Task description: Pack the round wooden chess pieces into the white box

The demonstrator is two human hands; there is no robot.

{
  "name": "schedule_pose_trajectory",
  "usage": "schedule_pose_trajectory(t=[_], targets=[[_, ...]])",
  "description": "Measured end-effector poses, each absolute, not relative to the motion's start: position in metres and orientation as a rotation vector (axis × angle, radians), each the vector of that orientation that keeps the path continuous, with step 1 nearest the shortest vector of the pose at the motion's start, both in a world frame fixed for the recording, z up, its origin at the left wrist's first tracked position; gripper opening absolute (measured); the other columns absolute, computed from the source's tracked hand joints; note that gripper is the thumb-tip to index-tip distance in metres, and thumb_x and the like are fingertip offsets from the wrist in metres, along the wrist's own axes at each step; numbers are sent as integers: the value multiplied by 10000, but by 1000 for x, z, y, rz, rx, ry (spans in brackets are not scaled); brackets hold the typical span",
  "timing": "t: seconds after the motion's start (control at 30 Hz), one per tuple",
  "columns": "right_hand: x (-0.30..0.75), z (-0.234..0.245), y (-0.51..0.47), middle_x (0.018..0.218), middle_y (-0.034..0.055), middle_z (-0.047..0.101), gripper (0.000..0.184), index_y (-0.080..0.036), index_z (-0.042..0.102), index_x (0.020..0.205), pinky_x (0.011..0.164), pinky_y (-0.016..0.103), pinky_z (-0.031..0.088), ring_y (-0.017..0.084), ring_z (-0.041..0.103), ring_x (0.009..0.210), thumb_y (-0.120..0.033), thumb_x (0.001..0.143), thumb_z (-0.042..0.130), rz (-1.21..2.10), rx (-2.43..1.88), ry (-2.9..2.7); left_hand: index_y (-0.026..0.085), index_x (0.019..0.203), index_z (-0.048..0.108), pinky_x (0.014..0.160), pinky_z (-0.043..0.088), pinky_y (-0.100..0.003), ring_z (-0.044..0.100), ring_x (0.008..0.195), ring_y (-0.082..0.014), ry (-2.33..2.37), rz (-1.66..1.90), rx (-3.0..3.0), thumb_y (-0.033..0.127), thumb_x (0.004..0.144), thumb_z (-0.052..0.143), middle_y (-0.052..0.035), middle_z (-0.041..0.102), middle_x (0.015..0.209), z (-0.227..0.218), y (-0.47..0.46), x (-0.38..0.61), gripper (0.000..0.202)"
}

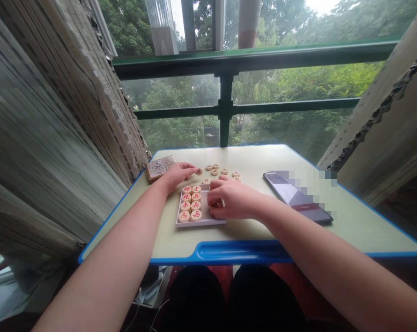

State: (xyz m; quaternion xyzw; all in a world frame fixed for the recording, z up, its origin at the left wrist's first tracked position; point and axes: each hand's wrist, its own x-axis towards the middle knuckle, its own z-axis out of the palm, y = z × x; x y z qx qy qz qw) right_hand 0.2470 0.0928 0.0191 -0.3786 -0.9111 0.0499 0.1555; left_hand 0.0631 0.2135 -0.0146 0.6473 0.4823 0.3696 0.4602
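Note:
A shallow white box [201, 223] lies on the table, its left half filled with two columns of round wooden xiangqi pieces [196, 205] bearing red characters. My right hand [225, 196] is over the box's right half, fingers curled around a xiangqi piece [216, 205] partly hidden by them. Beyond the box's far left corner, my left hand [180, 174] reaches forward, with its fingertips closed on the edge of another xiangqi piece [199, 171]. Several loose xiangqi pieces [214, 172] lie scattered behind the box, some partly covered by my right hand.
A patterned box lid [160, 167] rests at the table's left edge, beside my left hand. On the right lies a dark tablet or large phone [294, 196]. The pale table [360, 230] has a blue rim. Curtains [101, 115] flank both sides, and a green railing [225, 92] stands behind.

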Motion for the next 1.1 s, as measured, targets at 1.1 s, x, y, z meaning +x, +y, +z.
schedule_pose_trajectory(t=[1.1], targets=[[261, 25, 105, 919, 47, 554, 225, -203, 598, 965, 637, 255, 404, 143, 524, 750, -322, 776, 567, -155, -1304, -2027, 121, 738, 632, 428, 324, -192, 505, 550, -80, 826, 1015, 1473, 346, 560, 738, -50, 637, 737, 20, 177, 80, 306]])
